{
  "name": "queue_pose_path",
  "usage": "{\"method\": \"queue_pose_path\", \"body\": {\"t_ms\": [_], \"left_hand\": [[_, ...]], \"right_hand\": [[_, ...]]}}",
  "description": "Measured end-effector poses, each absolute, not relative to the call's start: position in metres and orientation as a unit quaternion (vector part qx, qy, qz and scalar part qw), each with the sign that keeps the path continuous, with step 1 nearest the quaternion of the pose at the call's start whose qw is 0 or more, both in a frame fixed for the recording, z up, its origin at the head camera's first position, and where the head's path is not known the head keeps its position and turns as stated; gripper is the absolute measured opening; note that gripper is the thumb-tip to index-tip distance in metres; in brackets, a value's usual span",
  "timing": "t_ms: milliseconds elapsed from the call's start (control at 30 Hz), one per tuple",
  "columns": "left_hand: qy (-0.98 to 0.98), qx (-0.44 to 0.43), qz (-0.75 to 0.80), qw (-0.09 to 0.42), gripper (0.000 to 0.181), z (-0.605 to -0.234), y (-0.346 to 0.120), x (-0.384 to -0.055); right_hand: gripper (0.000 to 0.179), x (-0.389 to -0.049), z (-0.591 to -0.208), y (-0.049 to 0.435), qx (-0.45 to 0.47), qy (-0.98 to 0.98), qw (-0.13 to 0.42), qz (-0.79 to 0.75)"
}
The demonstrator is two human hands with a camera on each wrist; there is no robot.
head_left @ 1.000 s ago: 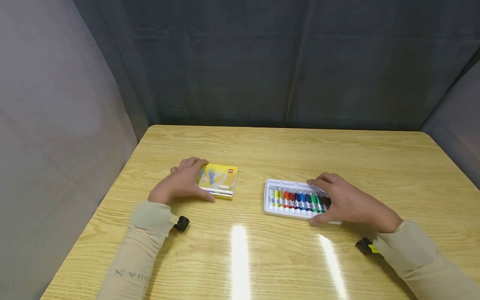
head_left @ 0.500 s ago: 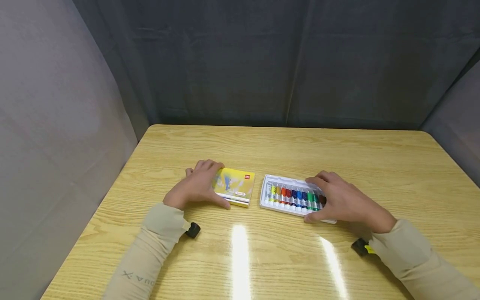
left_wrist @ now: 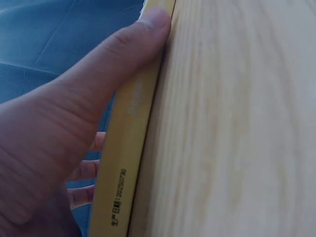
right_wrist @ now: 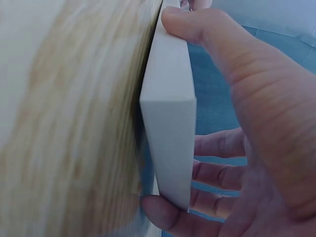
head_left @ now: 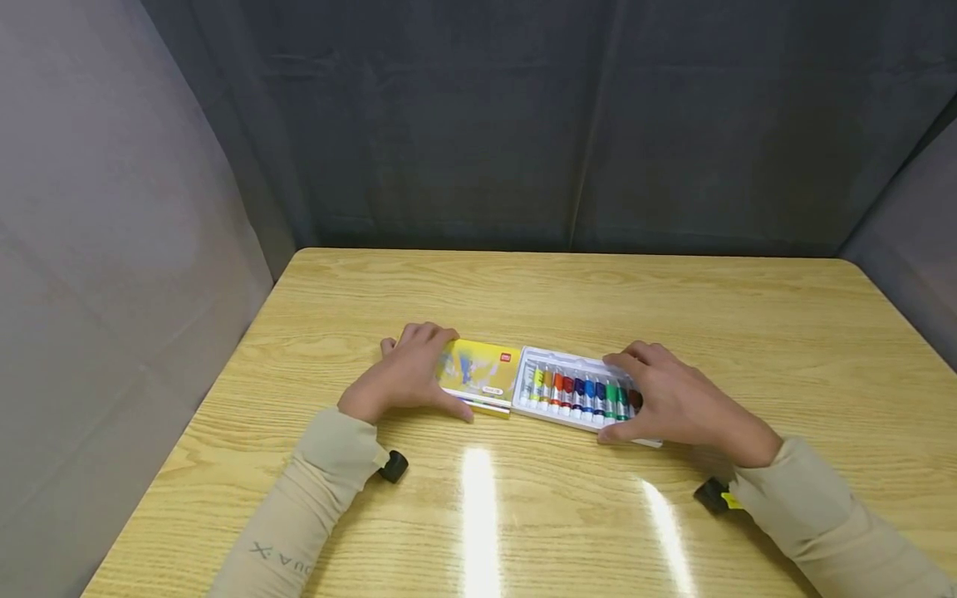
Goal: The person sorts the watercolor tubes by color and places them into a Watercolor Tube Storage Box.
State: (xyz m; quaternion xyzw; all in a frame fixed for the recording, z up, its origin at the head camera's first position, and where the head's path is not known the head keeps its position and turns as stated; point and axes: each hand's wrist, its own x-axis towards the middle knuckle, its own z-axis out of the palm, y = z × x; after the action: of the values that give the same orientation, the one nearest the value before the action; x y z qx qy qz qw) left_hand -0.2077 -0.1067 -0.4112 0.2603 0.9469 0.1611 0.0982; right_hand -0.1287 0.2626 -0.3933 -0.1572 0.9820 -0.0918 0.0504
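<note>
My left hand grips a yellow cardboard paint box across its left part, thumb on the near side and fingers over the far side. Black printed characters show along the side of the box in the left wrist view. My right hand holds the right end of a white plastic tray, thumb along its near edge. Several coloured paint tubes lie in a row in the tray. The tray's left end is right at the box's right end. In the right wrist view, fingers wrap the tray's blank white side.
Both things are over a light wood-grain table with two bright glare streaks on its near part. A dark curtain hangs behind the table, and grey cloth hangs at the left.
The left hand has brought the yellow box to the right. My right hand has shifted the paint tray slightly left, so the gap between them has closed.
</note>
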Motion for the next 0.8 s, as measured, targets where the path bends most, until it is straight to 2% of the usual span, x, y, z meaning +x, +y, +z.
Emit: {"method": "queue_pose_path", "body": {"t_ms": [433,800], "left_hand": [[0.948,0.256,0.161,0.093,0.127,-0.4120,-0.1066,-0.2048],[0.943,0.274,0.158,0.101,0.126,-0.4100,-0.1051,-0.2024]], "right_hand": [[0.109,-0.1281,-0.3952,0.2616,-0.184,0.978,0.043,-0.093],[0.110,-0.1303,-0.3960,0.2598,-0.188,0.975,0.053,-0.102]]}}
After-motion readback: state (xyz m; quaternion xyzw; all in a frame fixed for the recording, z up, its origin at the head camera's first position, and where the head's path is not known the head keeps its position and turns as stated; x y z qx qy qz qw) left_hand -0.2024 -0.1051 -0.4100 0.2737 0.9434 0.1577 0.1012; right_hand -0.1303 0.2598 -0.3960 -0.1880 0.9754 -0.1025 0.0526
